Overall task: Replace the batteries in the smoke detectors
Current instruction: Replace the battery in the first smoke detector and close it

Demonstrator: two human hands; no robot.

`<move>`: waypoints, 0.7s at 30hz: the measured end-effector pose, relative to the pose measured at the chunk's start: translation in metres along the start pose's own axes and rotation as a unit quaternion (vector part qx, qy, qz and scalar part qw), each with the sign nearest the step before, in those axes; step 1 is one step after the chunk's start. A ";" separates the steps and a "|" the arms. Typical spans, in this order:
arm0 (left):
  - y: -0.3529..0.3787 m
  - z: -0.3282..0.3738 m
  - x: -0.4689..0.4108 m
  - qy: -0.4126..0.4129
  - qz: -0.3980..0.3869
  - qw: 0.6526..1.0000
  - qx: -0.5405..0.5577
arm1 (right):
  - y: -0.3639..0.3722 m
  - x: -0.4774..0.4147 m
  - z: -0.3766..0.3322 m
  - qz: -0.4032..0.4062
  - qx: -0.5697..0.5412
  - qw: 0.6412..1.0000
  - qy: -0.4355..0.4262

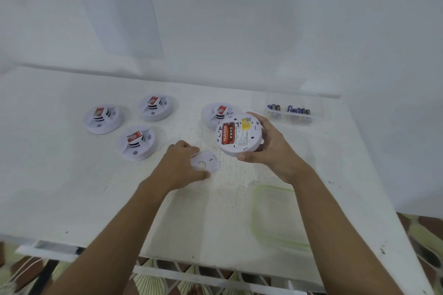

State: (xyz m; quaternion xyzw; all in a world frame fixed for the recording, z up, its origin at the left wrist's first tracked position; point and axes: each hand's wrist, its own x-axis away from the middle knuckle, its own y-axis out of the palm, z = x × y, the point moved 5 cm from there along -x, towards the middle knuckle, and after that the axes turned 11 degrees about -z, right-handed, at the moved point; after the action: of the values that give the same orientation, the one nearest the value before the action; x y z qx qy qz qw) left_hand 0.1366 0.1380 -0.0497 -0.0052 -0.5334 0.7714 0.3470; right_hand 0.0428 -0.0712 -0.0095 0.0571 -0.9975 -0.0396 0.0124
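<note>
Head view: right hand (pixel 271 151) gripped a round white plastic smoke detector (pixel 238 135) by its rim, underside up, just above the white table (pixel 72 187). Its open compartment held two red cylindrical batteries (pixel 228 133), side by side. Left hand (pixel 179 165) pinched a flat white plastic back plate (pixel 207 161) lying on the table. Clear plastic tray (pixel 260 103), far right, held dark blue-and-black batteries (pixel 298 110) standing in a row. Clear green-rimmed box (pixel 256 199) sat near the front edge. Four more white detectors (pixel 102 118) lay beyond the hands.

white wall (pixel 263 19) | printed sheet (pixel 115 7) | white table (pixel 72 187) | patterned floor (pixel 426 235)
</note>
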 end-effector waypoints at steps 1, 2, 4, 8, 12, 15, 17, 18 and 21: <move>0.001 0.001 0.000 0.006 0.004 1.000 -0.016 | 0.001 0.000 0.000 -0.001 -0.001 1.000 -0.001; 0.002 0.002 0.001 0.012 0.009 0.999 -0.034 | 0.002 -0.001 0.000 -0.001 -0.002 1.000 -0.001; 0.003 0.003 0.003 0.016 0.018 0.997 -0.069 | 0.003 -0.001 0.000 -0.005 -0.004 1.000 -0.002; -0.004 0.002 0.008 0.030 0.054 0.998 0.005 | 0.001 0.001 -0.001 -0.019 -0.007 1.000 -0.006; -0.041 0.004 0.022 0.070 0.147 0.963 0.213 | 0.001 0.002 -0.005 -0.044 -0.030 0.999 -0.009; -0.059 0.020 0.032 0.152 0.165 0.939 0.260 | 0.006 0.002 -0.007 -0.065 -0.031 0.997 -0.011; -0.067 0.036 0.039 0.213 0.174 0.938 0.211 | 0.011 0.003 -0.007 -0.074 -0.028 0.997 -0.014; -0.070 0.044 0.042 0.241 0.181 0.936 0.182 | 0.013 0.003 -0.008 -0.077 -0.025 0.997 -0.014; -0.068 0.065 0.045 0.280 0.174 0.935 0.133 | 0.018 0.003 -0.011 -0.082 -0.014 0.996 -0.015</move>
State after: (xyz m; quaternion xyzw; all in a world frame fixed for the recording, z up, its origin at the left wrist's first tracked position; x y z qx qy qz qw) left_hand 0.1139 0.1220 0.0513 -0.2675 -0.2983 0.8507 0.3401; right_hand 0.0379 -0.0543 0.0031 0.1374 -0.9890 -0.0549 -0.0051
